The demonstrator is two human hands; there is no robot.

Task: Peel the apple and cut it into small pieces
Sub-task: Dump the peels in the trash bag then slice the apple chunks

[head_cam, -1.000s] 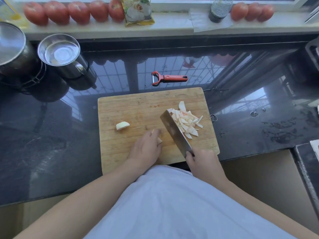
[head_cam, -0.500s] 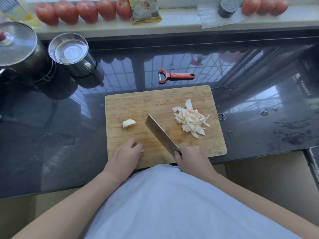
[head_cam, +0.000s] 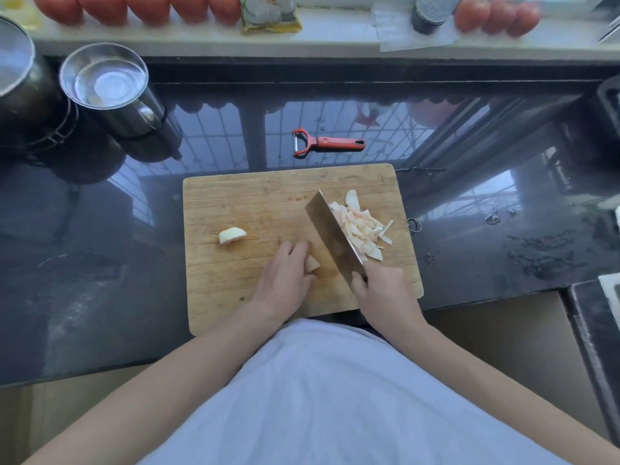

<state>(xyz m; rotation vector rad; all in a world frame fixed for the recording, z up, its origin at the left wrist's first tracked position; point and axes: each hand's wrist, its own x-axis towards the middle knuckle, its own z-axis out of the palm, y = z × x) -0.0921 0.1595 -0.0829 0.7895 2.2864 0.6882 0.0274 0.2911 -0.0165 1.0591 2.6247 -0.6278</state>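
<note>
Two chunks left: your left hand [head_cam: 285, 276] pins one apple piece [head_cam: 312, 263], right hand [head_cam: 382, 290] grip wrapped round the cleaver [head_cam: 332, 236], so slice it thin next.

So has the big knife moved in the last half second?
Yes. The knife has swung right across the cutting board, from mid-board to lying against the pile of cut apple pieces. The right hand grips it.

Pale apple piece [head_cam: 312, 263] beside heaped slices [head_cam: 360, 229], seemingly peeled.
</note>
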